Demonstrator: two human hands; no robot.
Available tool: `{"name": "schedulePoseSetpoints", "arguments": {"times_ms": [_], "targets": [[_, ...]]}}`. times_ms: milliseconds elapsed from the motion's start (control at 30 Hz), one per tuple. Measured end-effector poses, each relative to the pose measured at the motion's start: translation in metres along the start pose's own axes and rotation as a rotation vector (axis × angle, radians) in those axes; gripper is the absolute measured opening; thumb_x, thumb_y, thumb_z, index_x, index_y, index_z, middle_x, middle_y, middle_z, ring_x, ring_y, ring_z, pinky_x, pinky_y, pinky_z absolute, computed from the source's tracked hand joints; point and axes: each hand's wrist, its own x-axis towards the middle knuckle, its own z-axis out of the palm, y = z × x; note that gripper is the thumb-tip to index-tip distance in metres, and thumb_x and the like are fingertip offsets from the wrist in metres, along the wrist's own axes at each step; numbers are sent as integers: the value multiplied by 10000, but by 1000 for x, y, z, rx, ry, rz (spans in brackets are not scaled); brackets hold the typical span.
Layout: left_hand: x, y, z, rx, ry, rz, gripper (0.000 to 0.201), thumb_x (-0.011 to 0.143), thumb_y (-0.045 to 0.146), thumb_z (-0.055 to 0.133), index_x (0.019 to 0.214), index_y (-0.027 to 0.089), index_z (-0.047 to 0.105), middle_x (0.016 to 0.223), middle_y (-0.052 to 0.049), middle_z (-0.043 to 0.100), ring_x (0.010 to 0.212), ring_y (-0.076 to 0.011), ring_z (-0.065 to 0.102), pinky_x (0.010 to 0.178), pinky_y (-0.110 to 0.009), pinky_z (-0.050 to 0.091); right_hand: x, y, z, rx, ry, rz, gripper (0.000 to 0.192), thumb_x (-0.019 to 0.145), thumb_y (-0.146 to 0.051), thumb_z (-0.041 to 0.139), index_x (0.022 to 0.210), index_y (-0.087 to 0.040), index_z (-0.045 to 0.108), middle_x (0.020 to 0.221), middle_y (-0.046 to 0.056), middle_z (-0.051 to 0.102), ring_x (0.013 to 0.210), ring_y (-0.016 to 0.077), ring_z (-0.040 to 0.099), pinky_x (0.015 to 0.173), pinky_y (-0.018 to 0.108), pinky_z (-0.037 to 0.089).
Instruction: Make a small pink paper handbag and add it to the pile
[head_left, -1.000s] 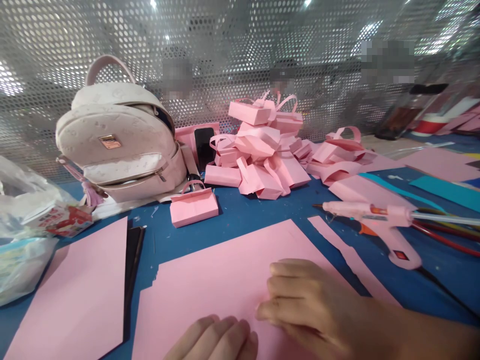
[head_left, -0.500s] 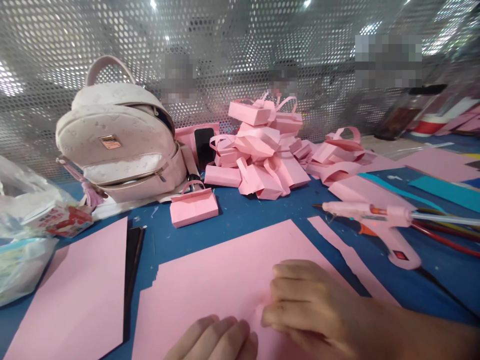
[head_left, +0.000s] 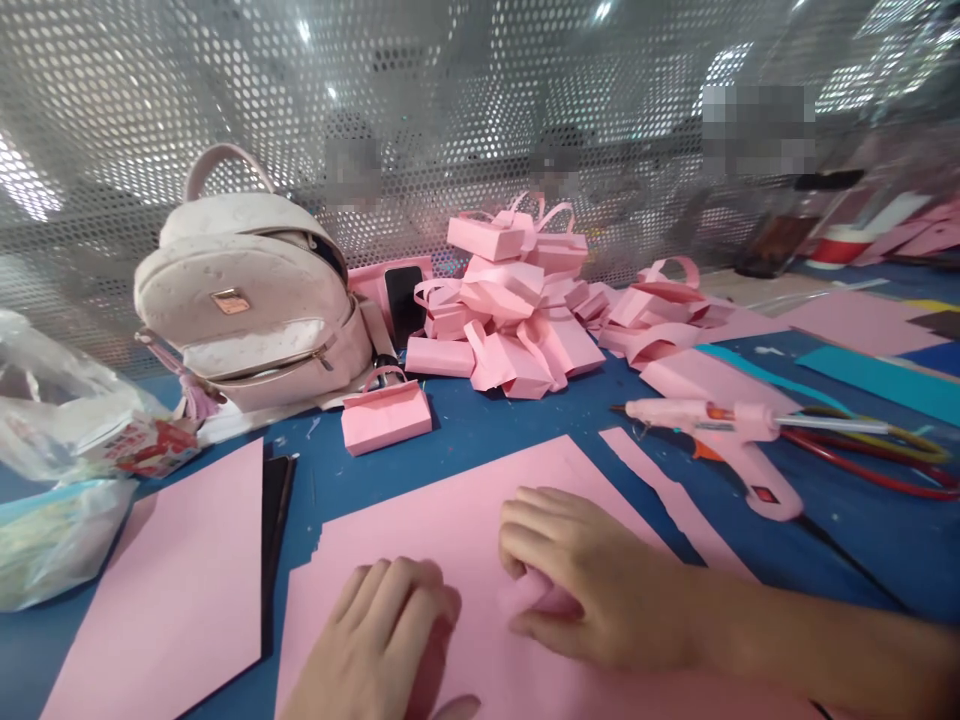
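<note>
My right hand [head_left: 577,575] is closed around a small curled piece of pink paper [head_left: 534,592], pinched between the bent fingers and the thumb. It sits low over a stack of pink paper sheets [head_left: 442,510]. Left of it, my left hand [head_left: 375,625] hovers over or rests on the same sheets. Its fingers are bent and the thumb stands apart from them, with shaded pink showing in the gap. Nothing held shows in it. Beyond the stack stands a small finished pink paper bag [head_left: 388,417] with a handle.
A pile of pink paper bags [head_left: 517,300] lies at the back, beside a white backpack [head_left: 262,290] and a phone [head_left: 405,305]. To the right are a pink glue gun [head_left: 720,425], a torn paper strip [head_left: 660,490] and red-handled tool [head_left: 862,465]. More pink sheets [head_left: 180,590] lie left.
My hands have moved apart and away from me. The right one has lifted a curled pink paper piece, and my left hand shows more of itself. The view has shifted slightly.
</note>
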Motion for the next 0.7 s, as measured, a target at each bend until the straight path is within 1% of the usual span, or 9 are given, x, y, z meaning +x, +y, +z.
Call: {"name": "schedulePoseSetpoints", "arguments": {"times_ms": [67, 133, 233, 367, 467, 567, 700], "targets": [[3, 0, 0, -71, -54, -18, 189, 916, 353, 651, 1045, 249, 559, 1042, -56, 651, 923, -257, 618, 786, -367, 531, 0, 0, 1, 8, 10, -55, 278, 793, -243, 759, 820, -206, 485, 808, -19, 530, 742, 167, 421, 695, 308, 327], [6, 2, -1, -115, -63, -31, 129, 890, 213, 619, 988, 248, 542, 1030, -49, 641, 928, -244, 608, 780, -357, 519, -1, 0, 0, 34, 26, -95, 268, 797, -235, 756, 810, -205, 490, 794, -26, 521, 730, 159, 418, 682, 300, 328], [9, 6, -4, -132, -50, -20, 186, 860, 102, 578, 960, 248, 521, 1013, -25, 647, 919, -212, 606, 796, -341, 504, -3, -1, 0, 50, 71, -137, 231, 801, -203, 738, 794, -202, 508, 788, -25, 523, 727, 153, 415, 670, 291, 332], [10, 8, -5, -134, -8, 7, 175, 892, 80, 552, 930, 248, 516, 983, 4, 663, 912, -176, 621, 797, -307, 496, -6, -2, 0, 23, 163, -194, 138, 829, -164, 704, 802, -189, 571, 822, -3, 539, 759, 156, 439, 659, 281, 340], [8, 8, -6, -129, 30, 46, 152, 935, 100, 523, 953, 250, 547, 991, -1, 676, 920, -175, 631, 801, -303, 497, -8, -2, 1, 23, 214, -202, 108, 872, -206, 714, 820, -186, 621, 844, 8, 556, 784, 158, 466, 653, 273, 351], [6, 5, -7, -103, 35, 113, 169, 938, 102, 542, 1023, 246, 569, 1009, -18, 693, 931, -179, 651, 810, -297, 513, -9, -2, 2, -25, 234, -224, 101, 885, -229, 729, 826, -184, 660, 854, 8, 564, 770, 149, 464, 652, 271, 351], [6, 1, -9, -62, 27, 187, 225, 933, 88, 573, 1106, 232, 585, 1009, -35, 715, 913, -176, 674, 803, -284, 531, -9, -2, 2, -98, 222, -254, 72, 888, -225, 738, 855, -175, 698, 882, 15, 583, 766, 141, 464, 664, 277, 349]]}}
